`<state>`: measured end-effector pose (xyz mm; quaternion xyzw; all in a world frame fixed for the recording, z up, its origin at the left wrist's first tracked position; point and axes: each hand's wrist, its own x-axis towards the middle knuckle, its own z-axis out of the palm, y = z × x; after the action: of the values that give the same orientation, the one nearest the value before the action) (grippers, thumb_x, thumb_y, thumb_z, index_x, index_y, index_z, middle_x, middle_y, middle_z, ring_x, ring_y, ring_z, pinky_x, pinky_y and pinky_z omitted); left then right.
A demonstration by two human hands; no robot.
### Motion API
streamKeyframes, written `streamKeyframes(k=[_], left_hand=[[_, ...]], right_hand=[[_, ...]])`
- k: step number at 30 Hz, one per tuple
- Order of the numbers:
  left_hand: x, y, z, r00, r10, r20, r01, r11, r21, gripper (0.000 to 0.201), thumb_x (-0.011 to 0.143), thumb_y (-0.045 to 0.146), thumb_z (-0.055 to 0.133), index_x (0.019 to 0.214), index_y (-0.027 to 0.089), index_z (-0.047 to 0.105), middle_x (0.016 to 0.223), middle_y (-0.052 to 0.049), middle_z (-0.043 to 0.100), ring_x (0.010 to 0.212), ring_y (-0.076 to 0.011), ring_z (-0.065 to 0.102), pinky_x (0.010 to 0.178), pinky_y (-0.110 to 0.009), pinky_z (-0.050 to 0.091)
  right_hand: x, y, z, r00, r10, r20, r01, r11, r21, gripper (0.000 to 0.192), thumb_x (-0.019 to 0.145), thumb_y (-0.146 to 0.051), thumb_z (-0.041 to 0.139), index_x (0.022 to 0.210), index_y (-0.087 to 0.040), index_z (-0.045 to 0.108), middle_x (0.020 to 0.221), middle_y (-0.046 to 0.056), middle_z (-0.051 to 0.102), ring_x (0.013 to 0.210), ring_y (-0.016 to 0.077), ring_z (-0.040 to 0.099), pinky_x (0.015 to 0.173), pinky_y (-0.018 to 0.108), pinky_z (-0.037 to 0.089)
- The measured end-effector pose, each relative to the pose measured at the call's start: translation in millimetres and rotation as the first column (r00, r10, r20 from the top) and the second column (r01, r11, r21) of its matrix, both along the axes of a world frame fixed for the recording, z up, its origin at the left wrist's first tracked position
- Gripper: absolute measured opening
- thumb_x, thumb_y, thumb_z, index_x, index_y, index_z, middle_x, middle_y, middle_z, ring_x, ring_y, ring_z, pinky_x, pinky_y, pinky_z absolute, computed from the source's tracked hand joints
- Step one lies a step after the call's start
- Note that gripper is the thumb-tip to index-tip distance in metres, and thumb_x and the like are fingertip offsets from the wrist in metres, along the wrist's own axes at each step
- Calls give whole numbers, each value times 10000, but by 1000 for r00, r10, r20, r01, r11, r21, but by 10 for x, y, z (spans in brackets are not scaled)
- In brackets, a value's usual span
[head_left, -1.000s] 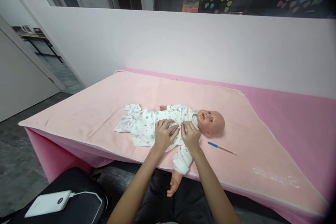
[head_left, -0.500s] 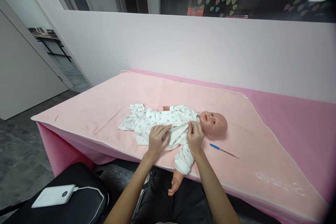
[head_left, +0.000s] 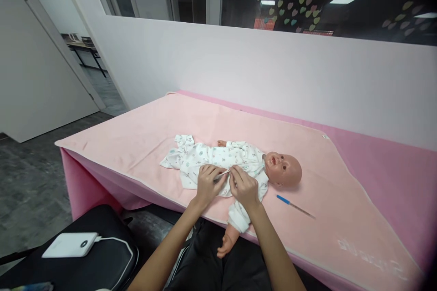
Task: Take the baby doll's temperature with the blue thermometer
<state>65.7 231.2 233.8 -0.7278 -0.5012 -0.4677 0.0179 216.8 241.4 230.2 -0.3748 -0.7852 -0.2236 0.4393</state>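
Leftmost, a white power bank (head_left: pixel 70 244) with its cable lies on a black bag (head_left: pixel 102 254) below the bench. Further right, a pink blanket (head_left: pixel 143 136) covers the bench, and a baby doll (head_left: pixel 284 170) in a printed white romper (head_left: pixel 205 157) lies on its back there, head to the right. The left hand (head_left: pixel 207 185) pinches the romper's front edge at the belly; the right hand (head_left: pixel 244 187), just beside it, pinches the same opening. Beyond the doll's head lies a blue-tipped thermometer (head_left: pixel 295 206).
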Motion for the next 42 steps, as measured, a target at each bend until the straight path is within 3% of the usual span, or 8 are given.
streamKeyframes(k=[5,12,21,27,36,42], left_hand=[[-2,25,-24,1000,20,-1,-20,1000,5,134,856,287,543,830,201,642,777,-20,620,790,-160,513,765,-330,366],[10,27,-10,1000,14,-9,-14,1000,4,170,857,304,538,777,212,657,757,-23,605,792,-166,518,765,-340,360],[44,8,61,992,-28,-120,27,1000,-15,233,861,309,529,1062,250,630,983,-43,634,921,-184,535,832,-357,350],[48,18,6,994,-42,-103,44,999,14,209,862,264,517,1037,227,624,968,-43,650,907,-179,550,813,-349,372],[82,21,20,992,-111,-64,112,994,4,177,870,251,488,998,207,603,941,-44,663,905,-177,576,849,-359,393],[100,25,46,990,-64,-126,61,998,-23,243,872,252,483,1088,215,589,1004,-57,626,923,-186,546,858,-365,371]], right_hand=[[3,19,7,995,-78,-56,73,994,-84,269,850,-157,475,1090,-162,598,1063,77,662,892,163,647,663,237,502],[8,11,22,995,-61,-84,46,984,-175,206,848,-203,480,1016,-162,592,1101,87,637,877,171,641,657,245,486],[22,0,32,996,-23,-82,3,970,-245,165,905,-200,400,963,-161,550,917,72,658,816,149,615,647,229,431],[14,7,27,993,-61,-100,43,984,-174,124,920,-211,413,912,-165,528,736,27,634,643,128,589,544,234,368],[16,38,-6,990,-56,-129,38,989,-140,143,917,-207,428,911,-165,564,706,30,654,599,115,610,538,228,392],[16,27,22,991,-24,-134,3,988,-153,168,909,-178,433,946,-164,596,774,33,684,660,120,634,587,229,427]])
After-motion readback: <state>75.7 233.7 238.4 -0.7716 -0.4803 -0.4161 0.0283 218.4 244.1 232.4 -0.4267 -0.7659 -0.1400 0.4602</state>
